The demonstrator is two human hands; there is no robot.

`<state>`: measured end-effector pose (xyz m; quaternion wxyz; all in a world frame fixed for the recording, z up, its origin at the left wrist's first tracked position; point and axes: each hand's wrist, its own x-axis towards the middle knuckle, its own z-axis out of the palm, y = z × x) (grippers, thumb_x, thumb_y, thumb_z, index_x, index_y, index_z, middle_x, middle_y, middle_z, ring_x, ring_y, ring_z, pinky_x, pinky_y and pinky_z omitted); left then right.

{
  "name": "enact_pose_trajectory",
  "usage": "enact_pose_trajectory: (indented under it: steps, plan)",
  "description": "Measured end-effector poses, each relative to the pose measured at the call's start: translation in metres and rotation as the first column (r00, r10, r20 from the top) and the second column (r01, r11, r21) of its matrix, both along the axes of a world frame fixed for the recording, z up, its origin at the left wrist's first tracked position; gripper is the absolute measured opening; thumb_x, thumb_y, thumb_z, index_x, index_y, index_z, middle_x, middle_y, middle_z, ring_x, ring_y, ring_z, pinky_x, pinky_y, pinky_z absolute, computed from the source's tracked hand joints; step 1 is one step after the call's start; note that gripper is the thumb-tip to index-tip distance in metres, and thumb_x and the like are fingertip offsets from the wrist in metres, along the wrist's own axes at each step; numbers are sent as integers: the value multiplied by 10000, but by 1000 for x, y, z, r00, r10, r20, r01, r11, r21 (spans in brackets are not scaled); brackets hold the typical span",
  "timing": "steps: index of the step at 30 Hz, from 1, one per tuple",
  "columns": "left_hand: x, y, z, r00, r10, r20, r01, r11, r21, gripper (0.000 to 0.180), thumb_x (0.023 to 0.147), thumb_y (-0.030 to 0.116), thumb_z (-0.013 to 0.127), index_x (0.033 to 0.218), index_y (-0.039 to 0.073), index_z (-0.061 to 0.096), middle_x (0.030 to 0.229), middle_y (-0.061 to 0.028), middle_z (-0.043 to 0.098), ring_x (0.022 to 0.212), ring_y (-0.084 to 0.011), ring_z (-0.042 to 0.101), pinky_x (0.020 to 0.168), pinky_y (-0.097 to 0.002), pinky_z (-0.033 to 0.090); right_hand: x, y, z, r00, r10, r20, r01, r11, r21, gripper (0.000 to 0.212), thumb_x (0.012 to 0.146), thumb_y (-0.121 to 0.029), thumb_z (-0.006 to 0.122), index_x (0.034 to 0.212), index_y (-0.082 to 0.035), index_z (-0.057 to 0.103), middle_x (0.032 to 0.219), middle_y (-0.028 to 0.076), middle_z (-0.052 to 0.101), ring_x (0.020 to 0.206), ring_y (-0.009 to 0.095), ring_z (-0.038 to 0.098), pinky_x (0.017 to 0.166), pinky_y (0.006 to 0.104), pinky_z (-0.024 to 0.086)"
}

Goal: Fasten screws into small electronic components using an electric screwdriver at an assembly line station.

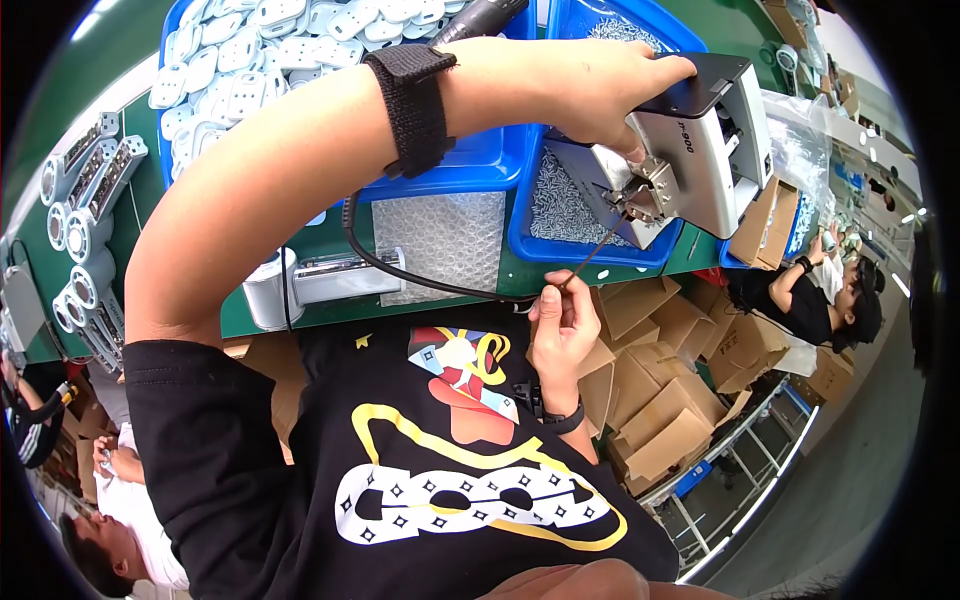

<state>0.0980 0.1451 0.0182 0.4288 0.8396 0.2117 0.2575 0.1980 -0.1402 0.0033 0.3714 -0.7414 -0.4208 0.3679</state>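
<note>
My left arm, with a black wrist strap [410, 105], reaches across to the upper right. My left hand [610, 95] grips the top corner of a silver and black screw feeder [695, 165], thumb near its metal bracket [655, 190]. The feeder stands tilted over a blue tray [520, 235] of small screws [570, 205]. Closer to my chest, my right hand [565, 330] pinches one end of a thin brownish rod [597, 250], whose other end meets the bracket. A black cable [430, 283] runs up to my right fingers; whether they touch it I cannot tell.
A blue bin [168, 60] of pale plastic covers [240, 90] and a dark cylindrical tool [480, 18] lie beyond my arm. Bubble wrap [440, 235] and a white device [270, 290] rest on the green table. Cardboard boxes [660, 390] fill the right. Other people [800, 300] work nearby.
</note>
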Motion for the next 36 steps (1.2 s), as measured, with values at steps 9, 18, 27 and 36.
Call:
enact_pose_trajectory:
  steps: [9, 18, 27, 36]
  plan:
    - [3, 0, -4, 999, 34, 22, -35, 998, 51, 853, 777, 243, 852, 1469, 63, 388, 1215, -252, 602, 1125, -397, 630, 941, -434, 521, 2, -9, 19, 983, 6, -185, 11, 996, 88, 285, 1055, -182, 507, 1216, 51, 549, 810, 1, 505, 650, 50, 421, 575, 191, 345]
    - [-16, 6, 36, 983, -154, -97, 136, 976, -172, 854, 875, 153, 754, 1536, -45, 251, 1395, -328, 462, 1273, -448, 503, 1077, -438, 430, 37, -4, 16, 989, 72, -131, -57, 992, 112, 342, 1052, -179, 512, 1273, 75, 575, 834, 4, 526, 696, 68, 424, 621, 207, 349]
    - [-16, 11, 27, 979, -198, -49, 190, 973, -132, 909, 880, 127, 754, 1568, -26, 180, 1416, -326, 456, 1302, -423, 510, 1080, -431, 455, 71, 14, 35, 920, 283, 273, -296, 955, 7, 269, 1034, -105, 527, 1230, 53, 620, 898, 72, 602, 736, 117, 508, 679, 247, 434]
    - [-12, 9, 39, 968, -212, -133, 176, 955, -238, 930, 910, 136, 724, 1593, 24, 103, 1481, -299, 387, 1322, -411, 490, 997, -454, 551, 22, 5, 26, 941, 35, 338, -43, 999, 17, 178, 1024, -74, 518, 1114, 46, 614, 848, 85, 618, 729, 149, 553, 668, 272, 455]
